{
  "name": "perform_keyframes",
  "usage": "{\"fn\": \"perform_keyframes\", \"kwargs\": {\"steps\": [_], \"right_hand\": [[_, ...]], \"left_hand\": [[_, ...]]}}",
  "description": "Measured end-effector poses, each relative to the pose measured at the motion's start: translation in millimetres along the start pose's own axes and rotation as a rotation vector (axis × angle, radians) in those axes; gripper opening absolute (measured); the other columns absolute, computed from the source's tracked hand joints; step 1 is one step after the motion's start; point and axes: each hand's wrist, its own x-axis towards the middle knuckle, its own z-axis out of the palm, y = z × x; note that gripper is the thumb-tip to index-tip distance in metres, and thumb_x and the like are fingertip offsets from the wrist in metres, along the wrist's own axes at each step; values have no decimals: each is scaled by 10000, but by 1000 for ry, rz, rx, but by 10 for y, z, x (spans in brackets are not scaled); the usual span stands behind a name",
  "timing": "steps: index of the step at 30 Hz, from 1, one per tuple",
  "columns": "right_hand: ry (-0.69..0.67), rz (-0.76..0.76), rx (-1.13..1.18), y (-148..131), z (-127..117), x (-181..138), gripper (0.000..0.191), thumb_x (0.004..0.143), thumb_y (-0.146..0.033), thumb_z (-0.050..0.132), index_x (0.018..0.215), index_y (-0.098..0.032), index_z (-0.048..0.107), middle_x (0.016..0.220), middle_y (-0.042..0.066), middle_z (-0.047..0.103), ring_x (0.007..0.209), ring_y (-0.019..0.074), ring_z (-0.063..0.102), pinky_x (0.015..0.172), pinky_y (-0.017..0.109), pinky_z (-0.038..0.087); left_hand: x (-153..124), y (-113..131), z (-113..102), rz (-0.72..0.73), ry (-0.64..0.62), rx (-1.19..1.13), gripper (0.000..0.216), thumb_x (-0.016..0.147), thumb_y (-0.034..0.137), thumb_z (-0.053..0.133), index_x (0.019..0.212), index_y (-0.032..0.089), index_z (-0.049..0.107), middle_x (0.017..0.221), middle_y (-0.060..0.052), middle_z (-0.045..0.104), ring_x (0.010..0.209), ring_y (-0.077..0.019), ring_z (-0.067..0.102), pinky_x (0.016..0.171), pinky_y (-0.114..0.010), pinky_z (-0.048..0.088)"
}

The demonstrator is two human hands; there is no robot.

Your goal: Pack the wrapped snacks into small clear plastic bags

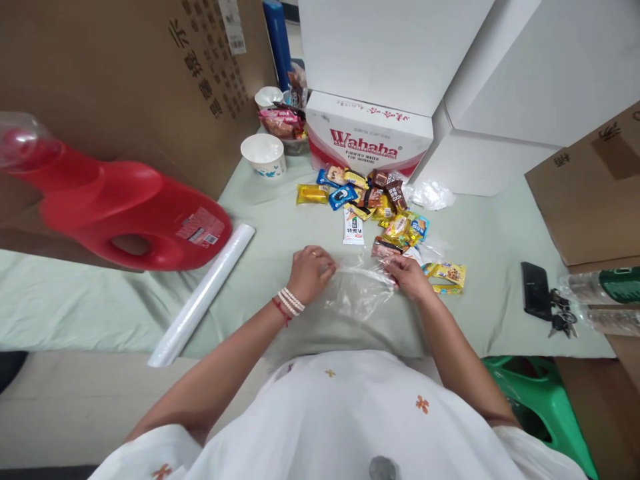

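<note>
A clear plastic bag (356,297) is stretched between my two hands over the front of the cloth-covered table. My left hand (311,272), wearing a ring and with bracelets at the wrist, pinches the bag's left end. At the other end, my right hand (407,277) grips its edge with closed fingers. Just beyond lies a loose pile of wrapped snacks (400,227) in yellow, brown, blue and white packaging. A white wrapped snack bar (353,228) lies in front of the pile. Close by my right hand are yellow cookie packets (450,273).
A red jug (145,210) and a roll of plastic film (200,297) are on the left. Behind the snacks stand a Wahaha carton (370,137), a paper bowl (264,157) and crumpled clear plastic (431,195). A phone (536,290) and keys (563,317) lie right.
</note>
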Motion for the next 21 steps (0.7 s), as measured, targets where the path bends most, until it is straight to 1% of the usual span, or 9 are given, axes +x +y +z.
{"fn": "perform_keyframes", "kwargs": {"steps": [2,4,8,11,13,15,17,19,21], "right_hand": [[42,-5,5,28,-13,29,394,682,-546,796,823,-207,655,624,-39,633,411,96,455,367,226,328],[65,-1,16,54,-13,55,405,685,-560,778,831,-209,638,591,-51,604,389,90,425,355,220,294],[76,-21,25,74,20,97,399,694,-572,755,805,-218,607,530,-75,537,370,81,364,367,220,259],[76,-57,23,49,51,101,393,710,-576,764,779,-214,627,512,-75,504,406,88,380,403,224,298],[75,-77,65,14,70,88,385,699,-559,797,767,-212,644,570,-52,556,489,107,481,465,227,405],[51,-71,189,-32,88,69,378,681,-531,828,773,-214,644,754,-6,680,652,136,619,593,256,536],[17,-18,336,-79,104,58,371,670,-495,843,812,-216,643,959,34,743,756,156,682,659,288,591],[14,60,407,-111,120,64,351,677,-448,837,851,-215,639,974,56,755,660,140,666,544,254,558],[66,105,394,-120,136,85,311,691,-403,818,836,-212,619,840,45,742,514,105,581,409,203,448]], "left_hand": [[79,-54,-50,-139,75,-140,248,781,438,669,684,210,675,745,-42,671,850,-228,620,875,-376,483],[112,-110,-115,-207,136,-198,330,815,508,595,683,206,614,646,-7,596,639,-166,536,670,-307,466],[54,-181,-216,-306,225,-314,376,803,578,552,717,212,535,645,-1,597,548,-134,509,516,-247,400],[-27,-226,-248,-339,312,-332,363,820,576,550,752,221,509,669,-8,620,573,-139,548,513,-236,404],[-56,-275,-268,-348,371,-305,333,863,547,523,763,231,490,645,12,593,557,-133,530,514,-231,398],[-52,-334,-296,-352,414,-256,305,901,509,495,763,238,476,622,35,548,532,-128,498,508,-233,390],[-23,-378,-330,-351,438,-197,281,925,471,479,764,241,474,628,41,522,534,-137,493,523,-250,408],[5,-380,-360,-339,476,-130,225,931,430,484,811,239,493,699,19,553,625,-164,544,607,-289,469],[-4,-328,-372,-310,562,-55,170,916,392,522,927,223,528,891,-47,620,851,-214,601,803,-367,515]]}}
